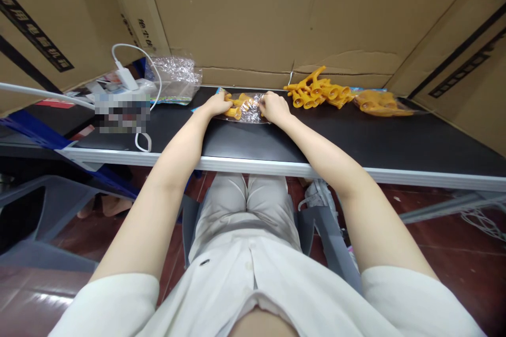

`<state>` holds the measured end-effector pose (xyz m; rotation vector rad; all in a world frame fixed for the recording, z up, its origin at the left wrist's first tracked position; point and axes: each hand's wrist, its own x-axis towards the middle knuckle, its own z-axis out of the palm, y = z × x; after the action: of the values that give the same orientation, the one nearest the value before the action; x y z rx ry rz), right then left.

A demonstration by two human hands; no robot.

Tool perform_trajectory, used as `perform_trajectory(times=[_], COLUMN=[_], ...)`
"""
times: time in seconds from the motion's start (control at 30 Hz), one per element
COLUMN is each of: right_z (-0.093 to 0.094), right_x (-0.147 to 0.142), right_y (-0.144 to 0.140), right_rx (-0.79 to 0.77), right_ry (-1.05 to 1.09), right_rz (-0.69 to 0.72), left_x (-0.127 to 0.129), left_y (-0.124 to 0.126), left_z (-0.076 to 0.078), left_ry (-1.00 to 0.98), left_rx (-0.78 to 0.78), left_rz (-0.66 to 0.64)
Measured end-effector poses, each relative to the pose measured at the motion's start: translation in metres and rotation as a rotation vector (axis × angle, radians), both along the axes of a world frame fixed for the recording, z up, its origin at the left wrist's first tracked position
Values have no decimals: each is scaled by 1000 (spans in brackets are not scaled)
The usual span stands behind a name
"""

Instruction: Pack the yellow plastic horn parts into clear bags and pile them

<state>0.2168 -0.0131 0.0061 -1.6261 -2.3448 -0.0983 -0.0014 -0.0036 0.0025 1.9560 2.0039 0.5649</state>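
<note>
Head view: clear bag (253,111) of yellow pieces (233,113) between two bare hands.
From where I stand, it lies on the black tabletop (253,142), near the cardboard wall (245,21); the left hand (215,105) grips its left end, the right hand (275,107) has its fingers curled onto the right end, and the hands are apart. Just beyond the right hand sits a loose yellow pile (320,89), with another filled bag (381,103) beside it.
</note>
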Motion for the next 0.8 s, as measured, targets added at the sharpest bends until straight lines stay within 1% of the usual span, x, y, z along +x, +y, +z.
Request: perform_trajectory(times=[0.13,0.23,0.33,0.4,0.47,0.53,0.7,0.8], right_z=[-18,-31,-39,-42,-43,-44,-49,-51], right_x=[3,5,6,6,8,12,16,13], right_y=[21,39,52,57,60,62,70,73], right_rx=[20,-24,-69,-53,-33,-42,-54,-49], right_ry=[203,333,465,529,517,452,362,339], right_rz=[109,166,209,244,270,303,436,428], left_x=[0,-1,-1,-1,-1,0,-1,-1], left_y=[4,5,5,4,2,1,0,2], left_z=[-3,-4,-4,-4,-3,-2,-2,-4], left_ry=[-30,-61,-83,-89,-95,-112,-168,-183], left_rx=[33,46,49,53,54,48,56,60], left_rz=[22,29,23,7,-15,-17,30,26])
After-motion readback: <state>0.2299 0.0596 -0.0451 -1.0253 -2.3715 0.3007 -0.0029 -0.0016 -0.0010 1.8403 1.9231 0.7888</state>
